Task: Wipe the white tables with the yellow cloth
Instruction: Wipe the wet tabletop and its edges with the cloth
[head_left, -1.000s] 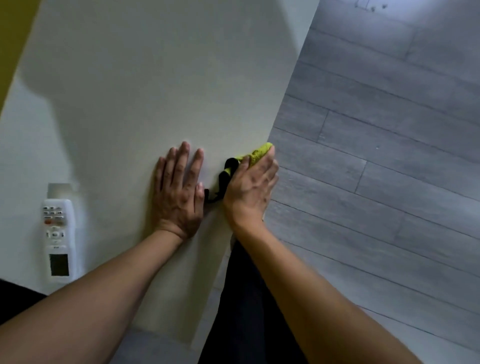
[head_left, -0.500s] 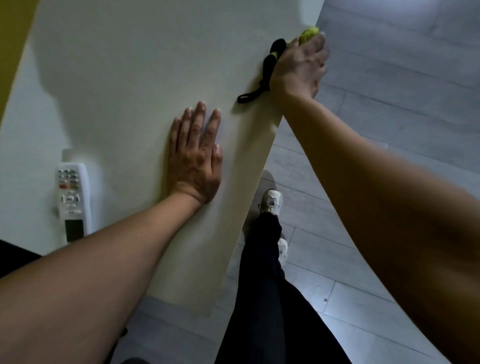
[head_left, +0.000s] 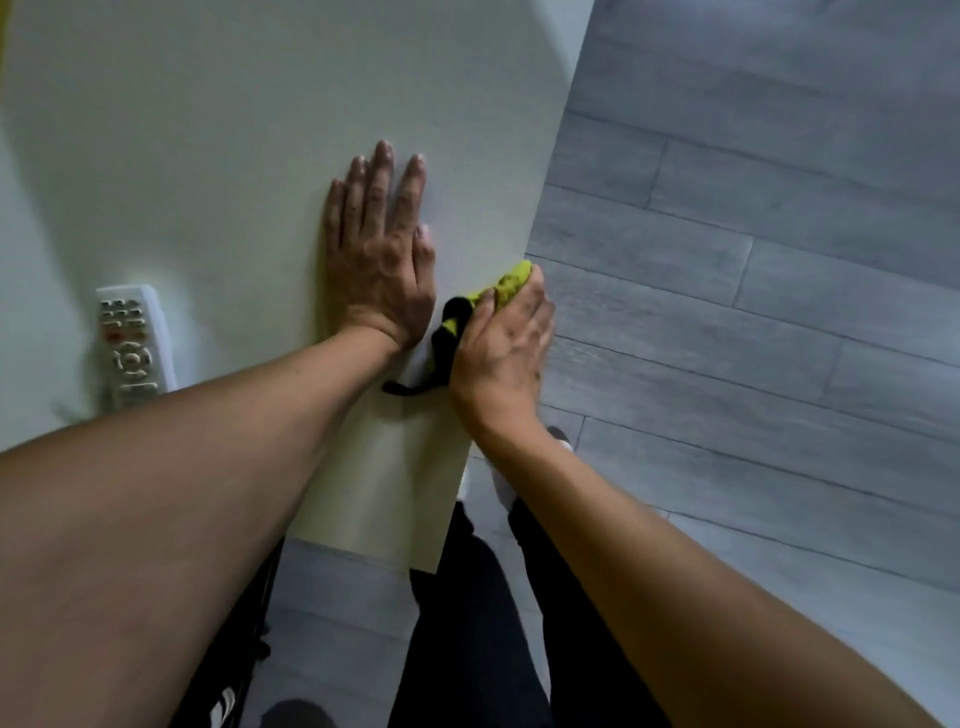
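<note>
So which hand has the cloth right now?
The right hand, gripping the yellow cloth at the table edge; the left hand lies flat and empty.

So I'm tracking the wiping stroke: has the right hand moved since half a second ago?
Yes. The right hand, with the cloth, slid back along the table edge toward the person, ending beside the left hand.

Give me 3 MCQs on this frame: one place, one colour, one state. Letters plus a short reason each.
1. Where is the remote control?
A. on the floor
B. on the white table, left of the left hand
C. under the cloth

2. What colour is the strap hanging from the yellow cloth?
A. black
B. red
C. white

3. What is the left hand doing?
A. gripping the cloth
B. lifted off the table
C. lying flat, palm down

Answers: B, it lies on the white table; A, a black strap trails beside the right hand; C, its fingers are spread on the tabletop.
</note>
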